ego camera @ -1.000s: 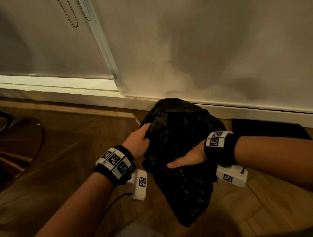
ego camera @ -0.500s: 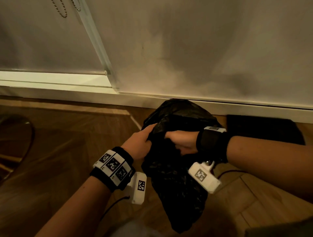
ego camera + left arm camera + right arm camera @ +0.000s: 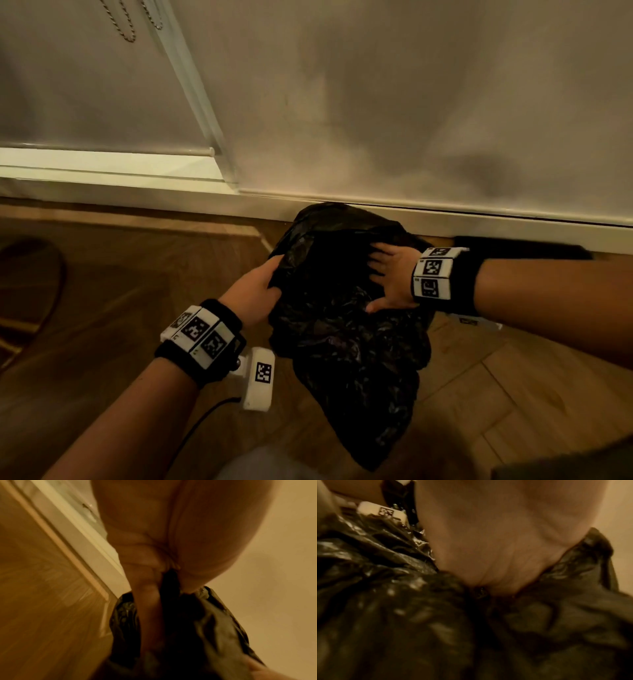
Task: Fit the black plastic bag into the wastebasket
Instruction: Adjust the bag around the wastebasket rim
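Note:
A crinkled black plastic bag is draped over a bulky form on the floor against the wall; the wastebasket itself is hidden under it. My left hand grips the bag's left upper edge, and the left wrist view shows my fingers curled round a fold of bag. My right hand lies on the bag's right side with its fingers spread into the dark mouth and its thumb on the outer plastic. In the right wrist view the bag hides those fingers.
A white baseboard and pale wall stand right behind the bag. A flat black object lies by the wall to the right. Herringbone wood floor spreads left and right, with a dark round object at far left.
My right hand has let go of the bag's edge near the left hand and moved right, and its fingers are now spread. The left hand keeps its grip in place.

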`<state>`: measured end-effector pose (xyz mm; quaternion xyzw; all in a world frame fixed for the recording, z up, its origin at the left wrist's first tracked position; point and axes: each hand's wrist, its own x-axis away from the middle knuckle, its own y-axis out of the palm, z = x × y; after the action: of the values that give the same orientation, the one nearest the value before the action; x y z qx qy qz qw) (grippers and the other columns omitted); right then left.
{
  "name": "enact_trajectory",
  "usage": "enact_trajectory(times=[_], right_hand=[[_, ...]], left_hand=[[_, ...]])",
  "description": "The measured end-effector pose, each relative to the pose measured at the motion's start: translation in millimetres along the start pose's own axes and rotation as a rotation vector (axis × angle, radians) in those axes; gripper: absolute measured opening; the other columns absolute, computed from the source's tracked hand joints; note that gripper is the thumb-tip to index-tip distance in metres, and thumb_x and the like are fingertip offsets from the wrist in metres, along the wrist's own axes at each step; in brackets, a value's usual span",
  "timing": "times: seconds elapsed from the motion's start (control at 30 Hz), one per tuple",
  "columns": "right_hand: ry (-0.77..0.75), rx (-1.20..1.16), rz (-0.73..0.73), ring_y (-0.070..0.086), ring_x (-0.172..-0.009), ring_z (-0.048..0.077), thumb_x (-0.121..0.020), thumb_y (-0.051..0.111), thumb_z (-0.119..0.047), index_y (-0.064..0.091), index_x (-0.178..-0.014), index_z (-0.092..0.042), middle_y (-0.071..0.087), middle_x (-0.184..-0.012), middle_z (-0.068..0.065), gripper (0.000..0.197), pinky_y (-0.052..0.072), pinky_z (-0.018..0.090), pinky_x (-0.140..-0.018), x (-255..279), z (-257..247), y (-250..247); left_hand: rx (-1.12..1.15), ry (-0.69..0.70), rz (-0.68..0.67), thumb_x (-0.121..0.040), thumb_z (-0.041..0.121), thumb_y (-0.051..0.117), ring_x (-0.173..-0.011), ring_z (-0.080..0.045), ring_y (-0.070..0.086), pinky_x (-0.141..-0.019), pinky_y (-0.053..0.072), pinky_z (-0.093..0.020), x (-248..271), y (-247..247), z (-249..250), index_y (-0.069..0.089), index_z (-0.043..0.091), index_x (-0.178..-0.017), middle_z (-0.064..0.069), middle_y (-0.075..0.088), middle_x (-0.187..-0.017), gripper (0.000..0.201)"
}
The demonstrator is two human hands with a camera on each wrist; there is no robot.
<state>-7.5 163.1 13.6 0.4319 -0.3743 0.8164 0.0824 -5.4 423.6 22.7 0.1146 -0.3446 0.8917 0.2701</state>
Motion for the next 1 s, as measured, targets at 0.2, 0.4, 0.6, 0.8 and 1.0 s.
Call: enact_trajectory(times=[0.2, 0.4, 0.6, 0.8, 1.0], right_hand=[[-0.134, -0.530, 0.224, 0.004, -0.149, 0.016, -0.096, 0.014, -0.061, 0.013, -0.153, -0.026, 0.011, -0.161, -0.003, 0.067, -0.015, 0.048, -0.115, 13.5, -11.4, -27.3], [-0.267, -0.655, 0.254, 0.005, -0.148, 0.010, -0.083, 0.033, -0.076, 0.009, -0.152, -0.035, 0.010, -0.161, -0.010, 0.085, -0.015, 0.045, -0.117, 34.2, -7.5, -21.6], [-0.329, -0.413, 0.438, 0.039, -0.135, 0.014, -0.077, 0.021, -0.085, 0.033, -0.142, -0.038, 0.047, -0.144, -0.009, 0.081, 0.010, 0.046, -0.117, 12.3, -21.7, -8.0], [-0.235, -0.128, 0.506, 0.055, -0.111, 0.023, -0.091, 0.041, -0.054, 0.057, -0.123, -0.030, 0.069, -0.107, 0.000, 0.043, 0.021, 0.037, -0.110, 4.6, -24.0, 13.0], [-0.156, -0.013, 0.448, 0.048, -0.126, 0.023, -0.086, 0.053, -0.033, 0.059, -0.124, -0.029, 0.066, -0.117, -0.001, 0.039, -0.005, 0.051, -0.117, 7.8, -13.7, -0.2]], left_hand=[[0.223, -0.211, 0.086, -0.093, 0.006, 0.047, -0.098, -0.021, 0.061, -0.073, 0.057, -0.030, 1.4, 8.5, -26.6, 0.036, 0.024, -0.136, -0.007, 0.056, -0.126, 0.048], [-0.360, 0.079, 0.436, -0.079, 0.055, 0.063, -0.143, -0.025, 0.024, -0.117, 0.023, -0.045, 11.5, -6.6, -4.9, 0.019, 0.018, -0.149, -0.005, 0.028, -0.154, 0.090], [-0.734, 0.166, -0.238, -0.084, 0.072, 0.035, -0.143, -0.013, 0.025, -0.120, 0.003, -0.043, -10.8, 38.5, 12.8, 0.025, 0.037, -0.146, 0.009, 0.033, -0.153, 0.073], [-1.097, 0.219, -0.401, -0.096, 0.057, 0.027, -0.126, -0.015, 0.046, -0.113, 0.016, -0.033, -0.5, 25.4, -4.3, 0.042, 0.034, -0.138, 0.006, 0.060, -0.128, 0.050], [-1.177, 0.259, -0.294, -0.100, 0.042, 0.027, -0.125, -0.021, 0.049, -0.107, 0.031, -0.036, -0.2, 37.4, -4.1, 0.041, 0.033, -0.138, 0.003, 0.056, -0.134, 0.041]])
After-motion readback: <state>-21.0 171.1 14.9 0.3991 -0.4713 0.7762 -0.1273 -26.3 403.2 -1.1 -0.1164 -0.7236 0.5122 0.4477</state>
